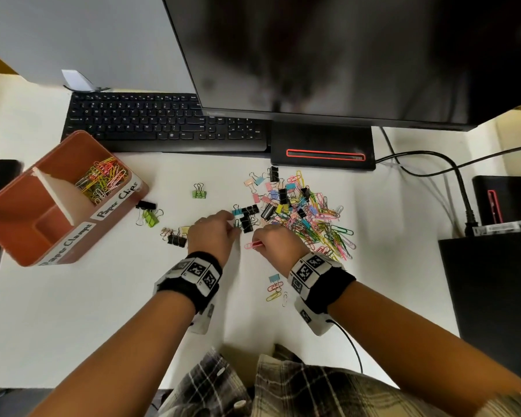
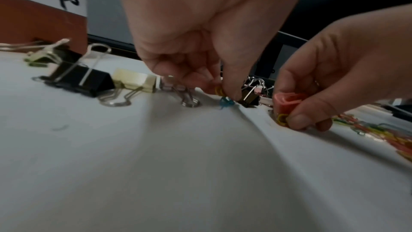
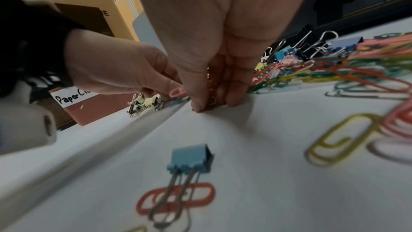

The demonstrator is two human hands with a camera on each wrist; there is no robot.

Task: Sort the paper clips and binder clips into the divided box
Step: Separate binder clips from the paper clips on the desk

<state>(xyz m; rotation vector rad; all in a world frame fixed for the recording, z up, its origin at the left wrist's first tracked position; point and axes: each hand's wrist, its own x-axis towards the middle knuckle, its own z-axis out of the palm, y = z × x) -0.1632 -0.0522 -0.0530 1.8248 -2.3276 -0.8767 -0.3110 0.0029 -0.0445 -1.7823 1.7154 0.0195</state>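
Note:
An orange divided box (image 1: 18, 251) stands at the left, with colored paper clips (image 1: 103, 179) in its far compartment, labeled "Paper Clips". A mixed pile of paper clips and binder clips (image 1: 307, 218) lies right of center. My left hand (image 1: 234, 228) is down at the pile's left edge beside black binder clips (image 1: 248, 219). Its fingertips (image 2: 231, 93) pinch a yellow paper clip (image 2: 219, 91) above a teal one (image 2: 225, 103) on the table. Close to its right, my right hand (image 1: 257, 243) holds a bunch of pink and red paper clips (image 2: 287, 101) against the table.
Loose binder clips (image 1: 175, 236) lie between box and hands, with green ones (image 1: 199, 192) farther back. A blue binder clip (image 3: 189, 158) and a few paper clips lie near my right wrist. A keyboard (image 1: 163, 121), monitor stand (image 1: 322, 149), cables and black boxes (image 1: 494, 296) border the area.

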